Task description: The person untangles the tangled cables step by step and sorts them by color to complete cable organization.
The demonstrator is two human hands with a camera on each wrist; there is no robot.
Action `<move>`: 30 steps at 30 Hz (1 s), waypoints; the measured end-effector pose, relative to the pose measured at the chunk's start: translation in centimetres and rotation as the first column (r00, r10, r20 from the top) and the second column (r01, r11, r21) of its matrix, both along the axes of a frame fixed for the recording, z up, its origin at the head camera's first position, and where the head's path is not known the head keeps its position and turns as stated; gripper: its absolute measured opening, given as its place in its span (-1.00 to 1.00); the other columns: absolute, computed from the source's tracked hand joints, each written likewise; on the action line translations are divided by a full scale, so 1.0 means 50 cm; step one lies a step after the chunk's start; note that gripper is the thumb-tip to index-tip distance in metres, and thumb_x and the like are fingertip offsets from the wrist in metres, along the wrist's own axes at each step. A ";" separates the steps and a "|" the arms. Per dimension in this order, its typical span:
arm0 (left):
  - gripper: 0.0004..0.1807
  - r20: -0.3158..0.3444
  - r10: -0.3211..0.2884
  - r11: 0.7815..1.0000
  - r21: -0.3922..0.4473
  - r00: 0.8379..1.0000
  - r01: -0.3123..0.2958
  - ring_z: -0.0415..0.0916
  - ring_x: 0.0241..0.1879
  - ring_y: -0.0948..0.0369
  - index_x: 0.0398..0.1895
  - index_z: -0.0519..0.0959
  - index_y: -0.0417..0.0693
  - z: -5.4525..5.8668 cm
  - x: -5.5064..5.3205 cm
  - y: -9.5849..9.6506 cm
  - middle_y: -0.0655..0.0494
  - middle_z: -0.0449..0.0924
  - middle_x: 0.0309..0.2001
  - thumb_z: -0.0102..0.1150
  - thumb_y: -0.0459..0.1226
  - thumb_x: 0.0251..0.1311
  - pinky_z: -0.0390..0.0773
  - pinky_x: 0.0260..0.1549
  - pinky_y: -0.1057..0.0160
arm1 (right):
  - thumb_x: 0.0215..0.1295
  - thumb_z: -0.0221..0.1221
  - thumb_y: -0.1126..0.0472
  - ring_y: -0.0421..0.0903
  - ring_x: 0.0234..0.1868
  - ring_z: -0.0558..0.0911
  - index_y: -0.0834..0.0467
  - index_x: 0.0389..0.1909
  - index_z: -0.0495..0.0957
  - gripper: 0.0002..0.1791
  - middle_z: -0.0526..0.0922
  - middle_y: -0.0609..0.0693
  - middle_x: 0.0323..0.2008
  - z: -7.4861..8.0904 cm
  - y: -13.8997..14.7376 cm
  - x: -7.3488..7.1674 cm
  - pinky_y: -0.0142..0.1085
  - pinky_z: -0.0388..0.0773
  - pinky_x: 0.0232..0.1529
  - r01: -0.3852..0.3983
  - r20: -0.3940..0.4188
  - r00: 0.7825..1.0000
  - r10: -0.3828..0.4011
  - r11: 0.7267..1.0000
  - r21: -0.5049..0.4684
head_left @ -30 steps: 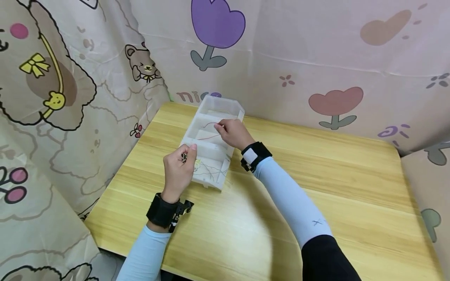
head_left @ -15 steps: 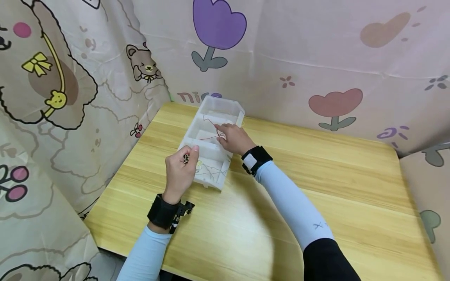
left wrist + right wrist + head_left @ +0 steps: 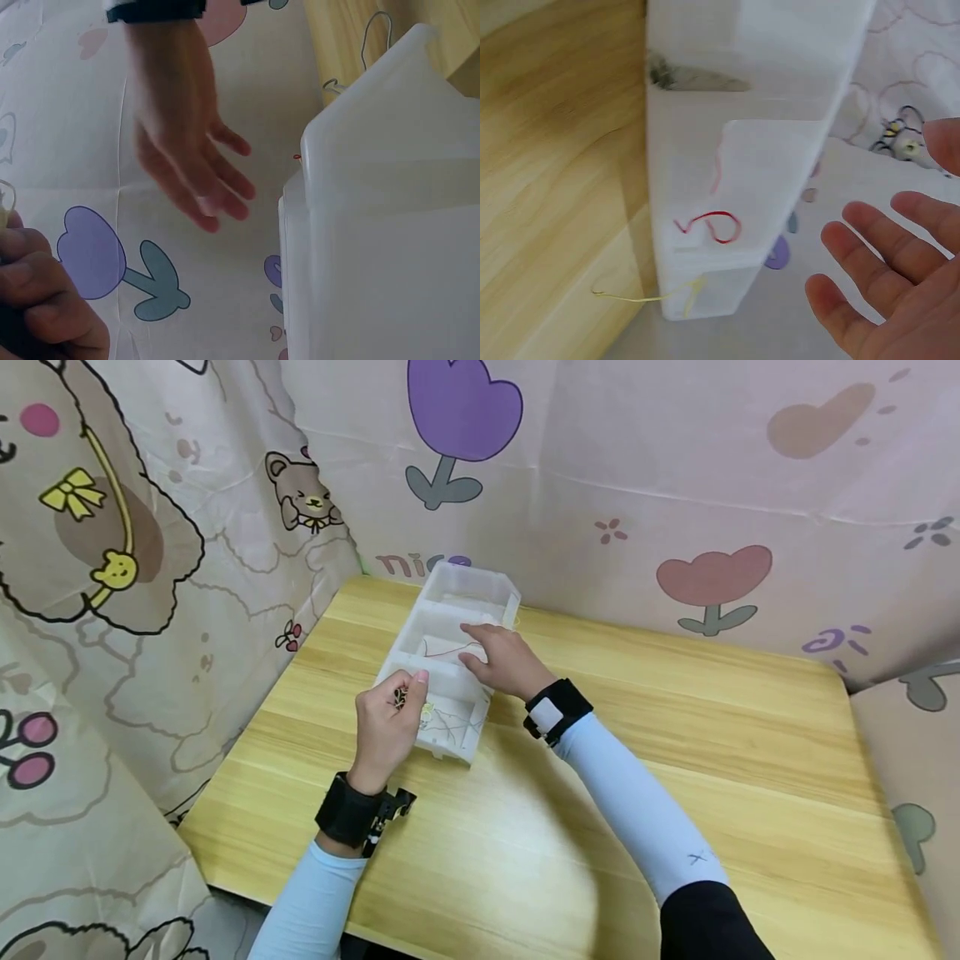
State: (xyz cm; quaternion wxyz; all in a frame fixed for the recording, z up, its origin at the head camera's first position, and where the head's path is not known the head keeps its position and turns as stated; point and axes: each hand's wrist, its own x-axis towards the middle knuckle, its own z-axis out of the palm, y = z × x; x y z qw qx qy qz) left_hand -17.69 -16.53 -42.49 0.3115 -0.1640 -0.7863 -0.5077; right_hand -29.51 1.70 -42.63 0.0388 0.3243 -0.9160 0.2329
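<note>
A white plastic box (image 3: 408, 639) with three compartments stands lengthwise on the table. Inside its middle compartment lies a thin red wire (image 3: 450, 652); in the right wrist view a red wire (image 3: 724, 215) curls by the box. My right hand (image 3: 512, 662) hovers over that compartment with its fingers spread, holding nothing. Beside the near compartment my left hand (image 3: 384, 718) grips a small bundle of thin wires (image 3: 401, 697), mostly hidden by the fingers. Grey and yellowish wires (image 3: 450, 725) lie tangled in the near compartment.
A yellow wire (image 3: 622, 298) hangs over the far end of the box. Thin wire loops stick out over the rim in the left wrist view. Patterned cloth (image 3: 585, 485) hangs behind and to the left of the wooden table (image 3: 712, 735).
My right hand has let go of the red wire, which dropped into the middle compartment, and its fingers have spread. My left hand has stayed nearly still with its bundle.
</note>
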 end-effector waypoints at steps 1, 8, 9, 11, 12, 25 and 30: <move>-0.66 0.001 -0.009 1.000 0.002 1.000 0.009 0.02 -0.85 0.31 -0.66 0.44 -0.01 0.000 0.000 0.002 0.23 0.23 -0.83 0.02 -0.21 0.33 0.03 -0.86 0.32 | 0.34 0.05 -0.02 -0.06 0.20 0.33 0.16 0.27 0.30 -0.44 0.42 0.09 0.19 0.004 0.004 0.006 -0.14 0.28 0.21 -0.012 -0.003 1.000 0.012 0.999 -0.029; -0.68 0.020 -0.038 0.999 0.004 0.999 0.038 0.08 -0.81 0.30 -0.60 0.49 -0.04 0.007 -0.004 0.017 0.20 0.31 -0.78 -0.01 -0.18 0.34 0.11 -0.81 0.30 | 0.36 0.03 0.01 -0.18 0.03 0.46 0.19 0.10 0.47 -0.57 0.55 0.05 0.04 0.026 0.032 0.056 -0.14 0.43 0.06 -0.096 -0.003 0.995 0.098 0.965 -0.246; -0.68 0.022 -0.038 0.999 0.002 0.999 0.038 0.09 -0.80 0.30 -0.60 0.49 -0.03 0.009 -0.004 0.020 0.20 0.31 -0.77 -0.01 -0.17 0.34 0.12 -0.81 0.29 | 0.36 0.04 0.02 -0.21 -0.01 0.48 0.19 0.07 0.49 -0.60 0.58 0.03 0.00 0.029 0.036 0.064 -0.15 0.46 0.03 -0.109 -0.010 0.994 0.110 0.956 -0.271; -0.68 0.023 -0.036 0.999 -0.001 0.999 0.036 0.10 -0.80 0.29 -0.59 0.49 0.01 0.012 -0.004 0.025 0.23 0.29 -0.77 -0.02 -0.16 0.35 0.13 -0.80 0.29 | 0.35 0.05 0.04 -0.27 -0.10 0.51 0.16 0.01 0.52 -0.65 0.61 -0.02 -0.08 0.034 0.043 0.080 -0.16 0.49 -0.05 -0.132 -0.030 0.991 0.129 0.938 -0.320; -0.69 0.023 -0.034 0.999 -0.001 0.999 0.034 0.11 -0.80 0.28 -0.59 0.49 0.01 0.013 -0.004 0.027 0.23 0.28 -0.78 -0.02 -0.16 0.35 0.15 -0.80 0.28 | 0.34 0.06 0.05 -0.28 -0.14 0.51 0.15 -0.03 0.54 -0.68 0.63 -0.04 -0.13 0.037 0.046 0.088 -0.17 0.51 -0.10 -0.145 -0.042 0.989 0.139 0.928 -0.344; -0.72 -0.007 -0.064 0.998 -0.016 0.998 0.064 0.07 -0.80 0.29 -0.61 0.47 -0.14 0.019 -0.005 0.056 0.17 0.18 -0.82 -0.01 -0.37 0.30 0.13 -0.79 0.26 | 0.33 0.08 0.12 -0.36 -0.44 0.50 0.05 -0.42 0.59 -0.82 0.61 -0.15 -0.50 0.064 0.050 0.169 -0.27 0.53 -0.45 -0.321 -0.138 0.947 0.291 0.831 -0.455; -0.70 0.020 -0.077 0.997 -0.022 0.997 0.078 0.10 -0.80 0.31 -0.60 0.46 -0.03 0.018 -0.002 0.067 0.21 0.21 -0.80 -0.02 -0.25 0.34 0.15 -0.80 0.27 | 0.36 0.05 0.06 -0.37 -0.53 0.45 0.00 -0.50 0.54 -0.76 0.54 -0.22 -0.58 0.063 0.048 0.183 -0.34 0.50 -0.44 -0.337 -0.124 0.941 0.316 0.829 -0.447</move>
